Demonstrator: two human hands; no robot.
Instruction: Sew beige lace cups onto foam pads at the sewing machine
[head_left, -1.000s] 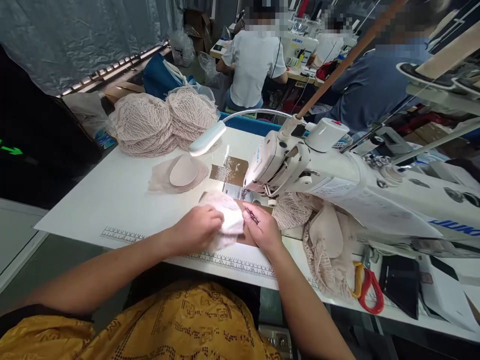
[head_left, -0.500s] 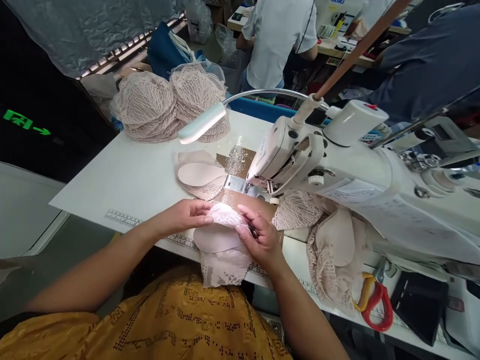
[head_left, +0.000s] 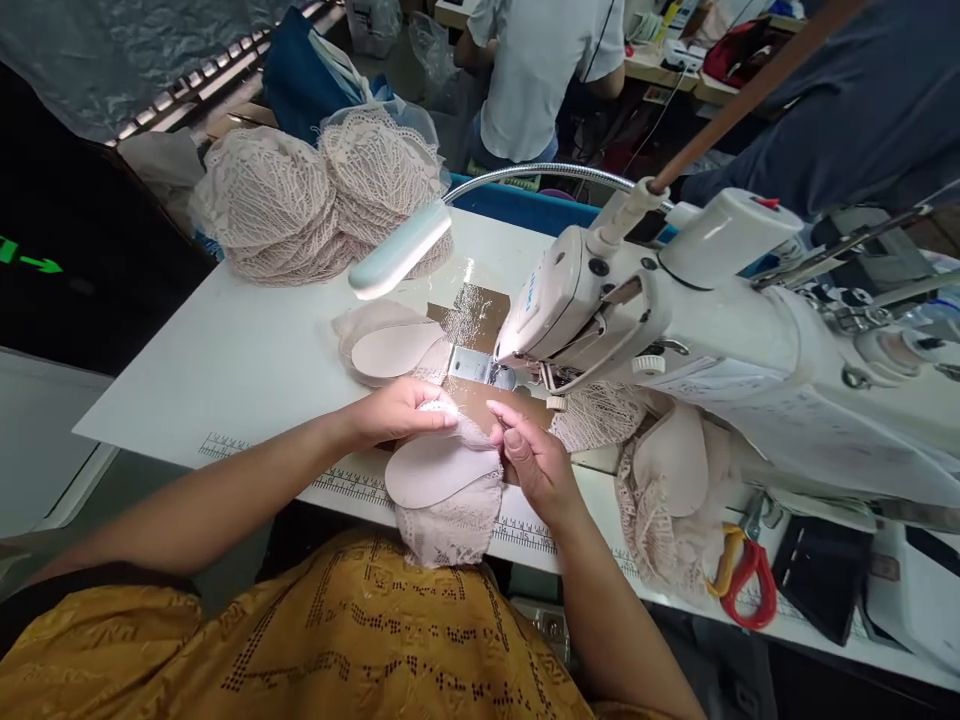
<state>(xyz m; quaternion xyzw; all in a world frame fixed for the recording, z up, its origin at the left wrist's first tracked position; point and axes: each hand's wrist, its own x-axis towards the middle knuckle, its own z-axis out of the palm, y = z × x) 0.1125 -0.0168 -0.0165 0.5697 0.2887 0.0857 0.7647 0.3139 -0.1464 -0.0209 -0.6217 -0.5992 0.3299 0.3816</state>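
Overhanging table edge (head_left: 534,556): lace cup (head_left: 442,475) pinched in left hand (head_left: 401,411); right hand (head_left: 543,467) beside, hold unclear.

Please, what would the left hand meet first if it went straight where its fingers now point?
Past the pale pink, lace-trimmed fabric piece in its grip, the left hand would probably meet the right hand first, though depth is unclear.

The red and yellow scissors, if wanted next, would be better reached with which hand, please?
Probably the right hand: it is nearer the scissors, which lie on its side, while the left hand is farther away, pinching the lace piece.
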